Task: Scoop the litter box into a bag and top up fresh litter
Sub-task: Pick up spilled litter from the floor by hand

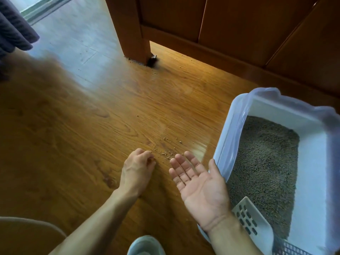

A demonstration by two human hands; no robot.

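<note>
Left hand (138, 165) fingers pinch spilled grains (166, 155) off floor (82, 126); right hand (197, 183) flat, fingers apart, palm up w/ nothing visible. Risk: grains roll off palm before box (231, 129)

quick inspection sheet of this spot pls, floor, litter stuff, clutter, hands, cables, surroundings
surface: glossy brown wood-grain plank floor, glare patch toward the far left.
job's things: pale translucent plastic litter box at right, holding grey-brown granular litter; white slotted plastic scoop lying inside at its near end. No bag seen.
clutter: scattered tan litter grains on the floor between the hands; a few more near the cabinet leg.
grippers: left hand knuckles up, fingertips curled at the grains, apparently pinching some; right hand palm up, fingers straight, holding nothing.
cables: nothing seen.
surroundings: orange-brown wooden cabinet behind; dark grey curtain far left; pale shoe toe at the bottom edge.
</note>
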